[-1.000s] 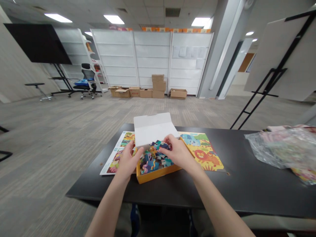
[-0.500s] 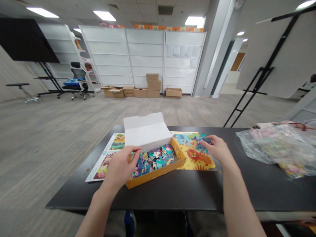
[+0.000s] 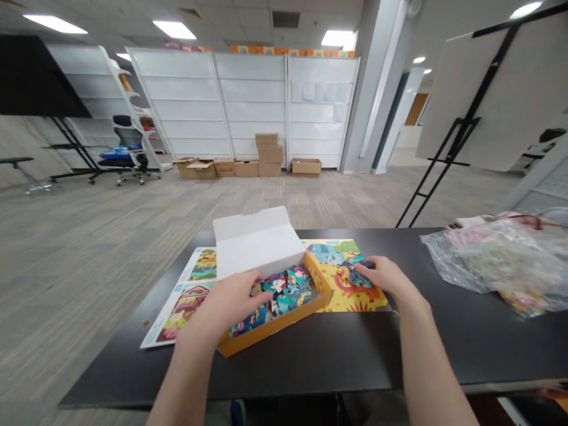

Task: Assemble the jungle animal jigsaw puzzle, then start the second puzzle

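"where are your puzzle pieces?"

"most lie jumbled in the yellow box [image 3: 279, 328] on my dark surface [image 3: 350, 361]; the loose pieces [image 3: 280, 291] inside overlap too much to count. i also have a small clump of pieces [image 3: 360, 276] in the right hand [image 3: 388, 276], over the yellow animal sheet [image 3: 361, 300]. from here i can't tell whether the clump touches the sheet, nor how many pieces are in it."

"and the fingers?"

"right ones narrow, pinched on the clump's right edge. the left hand [image 3: 228, 303] covers the left end of the box, thumb and forefinger apart over the pieces. the rest are hidden, so i can't tell whether they grip the wall."

"which way does everything point?"

"the box's long axis runs left to right on a slant, the right end farther from me. its opening faces up, and the white lid [image 3: 257, 239] leans back from the far side. the clump sticks out leftward from my fingers; its long axis i can't make out."

"give me counts."

"one box, one lid, two printed areas showing: the yellow sheet to the right, and a white-edged sheet [image 3: 175, 319] at left, partly under my forearm. at far right, one heap of clear plastic [image 3: 492, 254]. across the floor, eight cardboard boxes [image 3: 270, 170], three of them stacked, and one office chair [image 3: 128, 148]."
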`<state>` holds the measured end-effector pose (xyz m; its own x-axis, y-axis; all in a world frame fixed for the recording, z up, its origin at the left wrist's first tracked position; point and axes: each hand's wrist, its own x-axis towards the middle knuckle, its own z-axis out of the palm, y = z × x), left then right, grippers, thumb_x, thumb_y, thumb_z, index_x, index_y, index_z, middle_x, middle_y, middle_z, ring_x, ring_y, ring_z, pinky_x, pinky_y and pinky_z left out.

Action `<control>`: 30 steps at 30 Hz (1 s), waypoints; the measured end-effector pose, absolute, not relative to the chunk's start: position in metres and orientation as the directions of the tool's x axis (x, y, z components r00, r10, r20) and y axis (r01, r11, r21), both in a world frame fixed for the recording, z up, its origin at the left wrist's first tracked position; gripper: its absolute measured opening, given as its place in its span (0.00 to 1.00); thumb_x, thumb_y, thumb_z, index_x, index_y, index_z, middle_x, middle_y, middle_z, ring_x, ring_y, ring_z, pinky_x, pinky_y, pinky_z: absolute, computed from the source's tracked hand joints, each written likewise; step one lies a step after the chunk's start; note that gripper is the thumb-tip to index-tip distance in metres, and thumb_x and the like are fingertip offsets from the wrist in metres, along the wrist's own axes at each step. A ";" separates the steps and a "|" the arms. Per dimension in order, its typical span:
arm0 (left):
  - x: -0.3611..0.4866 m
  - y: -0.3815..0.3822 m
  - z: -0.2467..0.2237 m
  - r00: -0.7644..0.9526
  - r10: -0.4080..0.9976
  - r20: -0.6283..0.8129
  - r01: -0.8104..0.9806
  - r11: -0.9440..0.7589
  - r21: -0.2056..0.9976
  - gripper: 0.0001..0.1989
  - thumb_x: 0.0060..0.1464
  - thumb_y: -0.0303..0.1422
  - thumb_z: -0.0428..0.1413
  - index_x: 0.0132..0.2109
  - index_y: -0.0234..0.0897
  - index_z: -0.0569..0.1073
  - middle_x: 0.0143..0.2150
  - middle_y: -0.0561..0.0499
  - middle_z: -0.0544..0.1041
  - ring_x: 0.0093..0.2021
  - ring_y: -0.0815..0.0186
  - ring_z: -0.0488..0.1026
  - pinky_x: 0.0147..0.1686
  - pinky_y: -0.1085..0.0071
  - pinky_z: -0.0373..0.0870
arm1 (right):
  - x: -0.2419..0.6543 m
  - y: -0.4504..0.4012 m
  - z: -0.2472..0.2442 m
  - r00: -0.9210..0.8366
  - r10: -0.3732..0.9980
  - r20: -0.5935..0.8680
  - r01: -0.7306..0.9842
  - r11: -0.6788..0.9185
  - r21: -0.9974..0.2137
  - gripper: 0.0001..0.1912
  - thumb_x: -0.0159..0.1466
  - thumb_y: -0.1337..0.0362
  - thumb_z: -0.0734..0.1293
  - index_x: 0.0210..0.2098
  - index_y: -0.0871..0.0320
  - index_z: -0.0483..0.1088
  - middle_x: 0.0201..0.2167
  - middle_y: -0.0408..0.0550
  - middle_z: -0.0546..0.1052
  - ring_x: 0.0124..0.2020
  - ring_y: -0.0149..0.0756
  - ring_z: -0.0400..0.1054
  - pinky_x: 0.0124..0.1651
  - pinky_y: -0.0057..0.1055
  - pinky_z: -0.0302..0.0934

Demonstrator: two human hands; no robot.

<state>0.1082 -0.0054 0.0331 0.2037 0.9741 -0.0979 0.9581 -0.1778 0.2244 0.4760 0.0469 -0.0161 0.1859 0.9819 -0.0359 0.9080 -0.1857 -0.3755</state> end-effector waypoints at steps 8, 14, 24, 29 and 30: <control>0.111 -0.017 0.027 0.219 0.976 0.013 0.952 -0.217 0.218 0.16 0.62 0.43 0.55 0.51 0.41 0.77 0.51 0.44 0.82 0.51 0.52 0.79 0.50 0.62 0.71 | 0.472 0.042 -0.014 0.262 0.962 0.072 0.925 -0.228 -0.305 0.26 0.62 0.48 0.69 0.50 0.62 0.77 0.48 0.61 0.79 0.45 0.47 0.76 0.44 0.34 0.65; 0.110 -0.021 0.021 0.247 0.966 0.072 0.948 -0.257 0.187 0.15 0.62 0.43 0.55 0.49 0.40 0.79 0.48 0.43 0.82 0.49 0.50 0.79 0.49 0.60 0.71 | 0.395 0.019 0.023 0.009 0.902 0.432 0.897 0.184 -0.402 0.16 0.70 0.57 0.61 0.49 0.58 0.75 0.48 0.56 0.78 0.40 0.40 0.74 0.46 0.34 0.65; 0.111 -0.021 0.019 0.267 0.960 0.089 0.953 -0.276 0.127 0.16 0.63 0.43 0.56 0.49 0.39 0.79 0.47 0.42 0.82 0.48 0.50 0.80 0.48 0.60 0.71 | 0.292 0.002 0.034 -0.283 0.953 0.109 0.948 0.295 -0.118 0.16 0.68 0.53 0.68 0.45 0.60 0.75 0.47 0.58 0.79 0.50 0.48 0.73 0.46 0.37 0.64; 0.111 -0.021 0.017 0.269 0.958 0.095 0.954 -0.279 0.109 0.16 0.63 0.44 0.56 0.49 0.39 0.79 0.47 0.42 0.82 0.47 0.50 0.80 0.47 0.60 0.72 | 0.287 0.004 0.032 -0.261 0.964 0.049 0.957 0.265 -0.119 0.23 0.65 0.49 0.69 0.49 0.62 0.74 0.51 0.60 0.77 0.52 0.51 0.73 0.49 0.39 0.65; 0.111 -0.022 0.017 0.269 0.959 0.094 0.954 -0.278 0.110 0.15 0.63 0.43 0.56 0.49 0.39 0.79 0.47 0.42 0.82 0.47 0.50 0.80 0.46 0.60 0.72 | 0.287 0.005 0.033 -0.266 0.963 0.037 0.956 0.269 -0.119 0.23 0.65 0.50 0.70 0.50 0.62 0.74 0.52 0.61 0.77 0.53 0.51 0.73 0.49 0.39 0.65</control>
<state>0.1107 -0.0218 0.0170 0.2689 0.9586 0.0937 0.9542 -0.2784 0.1098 0.2871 0.0054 0.0327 -0.2660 0.9633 0.0373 0.9559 0.2685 -0.1187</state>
